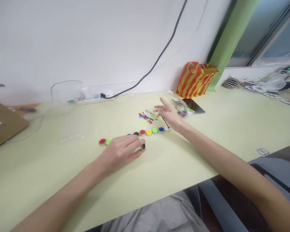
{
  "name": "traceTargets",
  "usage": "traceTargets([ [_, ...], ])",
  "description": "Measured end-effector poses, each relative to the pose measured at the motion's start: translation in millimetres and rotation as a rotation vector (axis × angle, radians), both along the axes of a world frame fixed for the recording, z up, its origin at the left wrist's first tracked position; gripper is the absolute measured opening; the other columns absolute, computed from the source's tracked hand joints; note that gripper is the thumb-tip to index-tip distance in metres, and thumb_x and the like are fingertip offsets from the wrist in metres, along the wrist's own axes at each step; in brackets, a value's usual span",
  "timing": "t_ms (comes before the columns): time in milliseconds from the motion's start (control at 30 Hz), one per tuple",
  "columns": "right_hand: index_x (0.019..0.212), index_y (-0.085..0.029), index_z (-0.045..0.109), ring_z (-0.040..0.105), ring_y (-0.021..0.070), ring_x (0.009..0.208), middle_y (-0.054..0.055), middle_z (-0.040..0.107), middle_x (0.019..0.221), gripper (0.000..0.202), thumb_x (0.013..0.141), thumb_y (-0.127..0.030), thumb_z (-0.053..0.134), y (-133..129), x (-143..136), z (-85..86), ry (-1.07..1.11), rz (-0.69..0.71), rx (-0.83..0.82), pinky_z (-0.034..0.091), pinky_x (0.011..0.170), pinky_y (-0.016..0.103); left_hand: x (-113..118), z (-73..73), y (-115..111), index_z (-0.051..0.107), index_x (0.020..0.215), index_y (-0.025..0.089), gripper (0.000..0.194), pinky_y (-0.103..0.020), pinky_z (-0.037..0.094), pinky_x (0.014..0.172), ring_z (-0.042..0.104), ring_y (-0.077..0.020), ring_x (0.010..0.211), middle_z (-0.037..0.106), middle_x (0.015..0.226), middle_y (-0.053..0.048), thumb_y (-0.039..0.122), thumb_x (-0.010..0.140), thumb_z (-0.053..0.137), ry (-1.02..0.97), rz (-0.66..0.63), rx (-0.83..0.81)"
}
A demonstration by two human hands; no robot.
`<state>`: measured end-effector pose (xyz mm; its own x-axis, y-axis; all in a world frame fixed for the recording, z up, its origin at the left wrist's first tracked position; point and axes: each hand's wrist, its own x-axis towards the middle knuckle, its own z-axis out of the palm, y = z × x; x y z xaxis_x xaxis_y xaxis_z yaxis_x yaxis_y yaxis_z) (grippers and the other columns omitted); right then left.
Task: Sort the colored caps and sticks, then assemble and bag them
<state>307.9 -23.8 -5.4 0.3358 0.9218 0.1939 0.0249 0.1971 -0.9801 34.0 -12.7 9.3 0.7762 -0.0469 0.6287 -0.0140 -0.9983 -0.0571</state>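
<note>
My left hand (pixel 125 149) holds a small round black-topped piece (pixel 143 146) on its side between thumb and fingers, just in front of a row of similar coloured pieces. The row runs from a red one (pixel 102 141) at the left, partly hidden behind my left hand, to a white one (pixel 167 128). My right hand (pixel 168 112) is raised, fingers spread and holding nothing, above the right end of the row. Beside it lies a pile of thin coloured plastic sticks (pixel 148 117), with a black stick (pixel 165 122) near its palm.
Behind my right hand are a clear bag of coloured parts (pixel 183 110), a dark phone (pixel 194 106) and a red-yellow striped bag (pixel 195 80). A power strip (pixel 95 98) lies by the wall. A cardboard box (pixel 6 124) stands far left; striped discs (pixel 253 87) lie far right.
</note>
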Motion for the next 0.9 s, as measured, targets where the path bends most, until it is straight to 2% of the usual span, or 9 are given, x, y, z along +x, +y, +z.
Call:
traceTargets([
  [67,0.162,-0.021,0.024,0.066,0.0213,0.111,0.014,0.058,0.132,0.094,0.074,-0.010,0.055,8,2,-3.5,-0.066,0.012,0.051,0.058,0.092,0.038,0,-0.6,1,0.060,0.109,0.016,0.014,-0.023,0.048,0.065,0.065,-0.0137,0.072,0.069,0.087,-0.004,0.015,0.095,0.063,0.008,0.001,-0.005],
  [167,0.156,-0.028,0.035,0.066,0.0202,0.110,0.011,0.055,0.132,0.082,0.078,-0.014,0.054,17,5,-5.6,-0.164,0.000,0.160,0.057,0.098,0.042,0,-0.7,2,0.061,0.110,0.016,0.014,-0.023,0.048,0.065,0.065,-0.0133,0.072,0.068,0.086,-0.004,0.016,0.096,0.062,0.011,0.006,-0.009],
  [300,0.145,-0.029,0.043,0.068,0.0183,0.106,0.010,0.054,0.134,0.065,0.084,-0.015,0.056,19,2,2.7,-0.219,-0.031,0.296,0.053,0.104,0.042,1,1.2,1,0.061,0.108,0.017,0.012,-0.022,0.047,0.062,0.065,-0.0128,0.069,0.068,0.083,-0.003,0.015,0.096,0.060,0.005,0.015,-0.010],
  [367,0.140,-0.029,0.046,0.068,0.0179,0.105,0.009,0.056,0.133,0.057,0.086,-0.014,0.056,17,-3,9.6,-0.254,0.005,0.311,0.053,0.104,0.042,2,2.0,0,0.061,0.108,0.017,0.011,-0.022,0.047,0.062,0.064,-0.0125,0.068,0.067,0.082,-0.002,0.015,0.096,0.060,0.011,0.017,-0.020],
  [467,0.137,-0.027,0.048,0.070,0.0180,0.104,0.008,0.059,0.129,0.053,0.087,-0.012,0.054,22,-15,17.2,-0.358,0.219,0.282,0.056,0.099,0.040,2,2.4,-2,0.060,0.107,0.018,0.010,-0.022,0.045,0.061,0.064,-0.0125,0.069,0.068,0.083,-0.003,0.015,0.097,0.059,0.015,0.023,-0.026],
  [600,0.144,-0.025,0.044,0.070,0.0190,0.106,0.009,0.065,0.121,0.062,0.086,-0.007,0.053,42,-32,18.1,-0.514,0.597,0.170,0.057,0.093,0.038,2,1.6,-2,0.059,0.106,0.019,0.009,-0.023,0.043,0.057,0.063,-0.0122,0.066,0.069,0.083,-0.002,0.016,0.098,0.056,0.014,0.038,-0.026],
  [667,0.146,-0.023,0.045,0.066,0.0203,0.114,0.011,0.065,0.128,0.065,0.085,-0.005,0.056,49,-36,17.5,-0.644,0.678,0.136,0.054,0.097,0.039,2,0.4,-2,0.058,0.106,0.019,0.009,-0.023,0.043,0.058,0.064,-0.0126,0.068,0.069,0.084,-0.002,0.017,0.098,0.056,0.019,0.041,-0.021],
  [767,0.138,-0.019,0.057,0.059,0.0248,0.121,0.014,0.062,0.133,0.054,0.085,-0.009,0.065,49,-35,19.1,-0.972,0.607,0.129,0.048,0.102,0.042,3,-2.0,-3,0.058,0.106,0.018,0.008,-0.024,0.044,0.061,0.064,-0.0132,0.069,0.069,0.083,-0.002,0.018,0.099,0.056,0.032,0.027,-0.010],
  [900,0.112,-0.017,0.074,0.057,0.0294,0.109,0.014,0.067,0.113,0.028,0.086,-0.029,0.076,41,-26,21.9,-1.326,0.480,0.078,0.044,0.098,0.043,4,-4.0,-5,0.059,0.101,0.019,0.005,-0.024,0.042,0.060,0.062,-0.0122,0.065,0.066,0.078,0.000,0.020,0.100,0.054,0.051,0.023,0.018],
])
